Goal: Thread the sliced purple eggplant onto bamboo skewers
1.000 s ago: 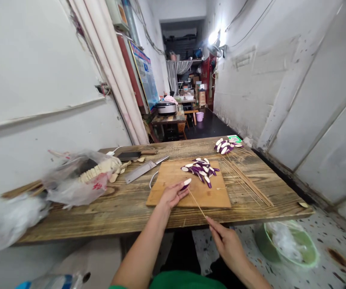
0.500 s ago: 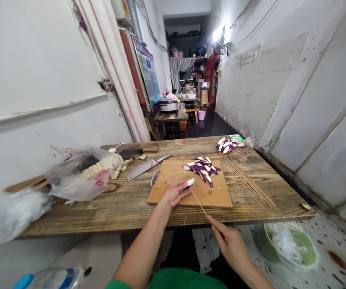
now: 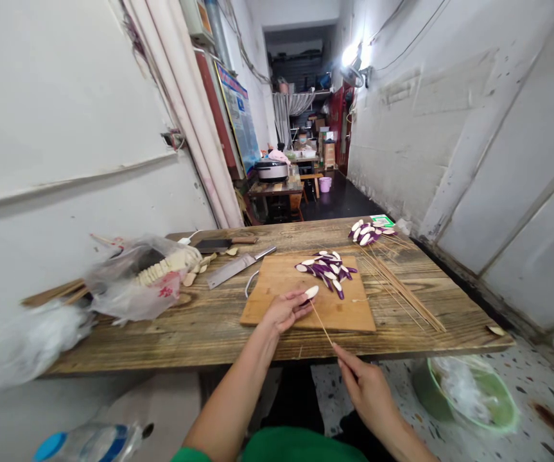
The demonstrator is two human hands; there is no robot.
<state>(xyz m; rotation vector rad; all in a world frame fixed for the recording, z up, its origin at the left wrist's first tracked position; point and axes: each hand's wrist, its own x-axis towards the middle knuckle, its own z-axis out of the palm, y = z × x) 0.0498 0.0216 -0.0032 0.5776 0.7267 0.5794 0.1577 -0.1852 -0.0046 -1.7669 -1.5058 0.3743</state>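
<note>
Over the front of the wooden cutting board (image 3: 262, 301), my left hand (image 3: 286, 311) pinches a white-fleshed, purple-skinned eggplant slice (image 3: 311, 292). A thin bamboo skewer (image 3: 322, 326) runs from that slice down to my right hand (image 3: 361, 375), whose thumb and fingers are closed on its lower end. The skewer's tip is hidden at the slice. Behind my left hand, a pile of cut eggplant pieces (image 3: 327, 266) lies on the board. Several loose bamboo skewers (image 3: 406, 295) lie to the right of it, with skewered eggplant (image 3: 368, 232) at the far right of the table.
Left of the board lie a cleaver (image 3: 238, 267) and a dark-bladed knife (image 3: 213, 245). A plastic bag (image 3: 137, 295) with pale slices sits farther left. Below the table's right side stands a green bin (image 3: 467, 398); a bottle (image 3: 86, 443) is at lower left.
My hands keep the same grips. The gap between my right hand and the slice looks slightly shorter. The whole view has shifted a little, moving the table slightly right.
</note>
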